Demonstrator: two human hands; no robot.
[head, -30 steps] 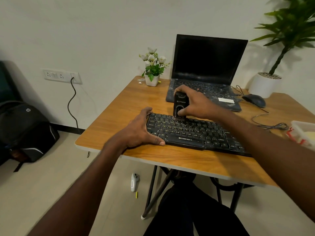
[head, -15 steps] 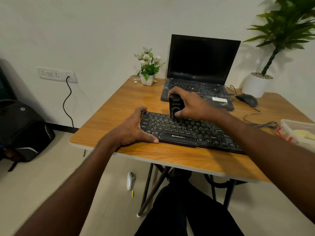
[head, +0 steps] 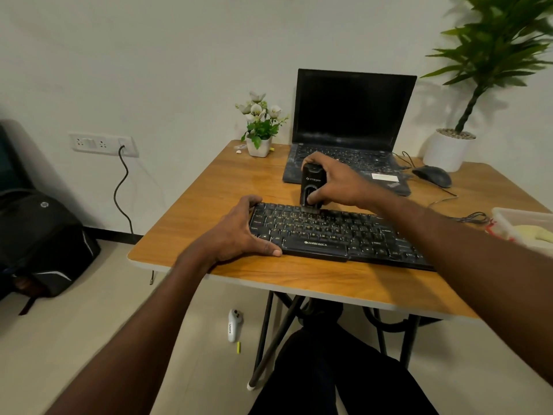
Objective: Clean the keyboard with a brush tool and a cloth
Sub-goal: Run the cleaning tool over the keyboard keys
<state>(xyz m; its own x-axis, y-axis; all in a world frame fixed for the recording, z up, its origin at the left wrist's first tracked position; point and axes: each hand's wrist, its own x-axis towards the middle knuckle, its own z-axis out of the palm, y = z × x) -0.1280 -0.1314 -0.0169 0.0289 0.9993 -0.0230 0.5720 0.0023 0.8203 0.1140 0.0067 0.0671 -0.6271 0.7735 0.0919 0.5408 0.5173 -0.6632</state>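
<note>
- The black Zebronics keyboard (head: 335, 235) lies flat near the front edge of the counter (head: 215, 193). Its long side runs left to right, along that front edge.
- The right hand (head: 335, 182) is wrapped around a black brush tool (head: 311, 187). The tool stands up straight, with its brush end down on the top row of keys, toward the left half of the keyboard.
- The left hand (head: 239, 235) rests at the keyboard's left end. Its thumb lies along the front edge and its fingers curl over the back corner, so that grip looks like it holds the keyboard steady.
- The keys not yet under the brush stretch out to the right of the tool and toward the front edge. So the next sweep likely goes along the long side, and the right hand is the one to do it.
- A white tray (head: 520, 223) sits at the right edge of the counter. Something pale yellow (head: 535, 233) lies in it. It may be the cloth, but it is too blurry to tell.
- A small white pot (head: 258, 146) near the back left holds white flowers. A bigger white pot (head: 447, 149) at the back right holds a tall green plant.
- An open laptop (head: 350, 115) stands behind the keyboard.
</note>
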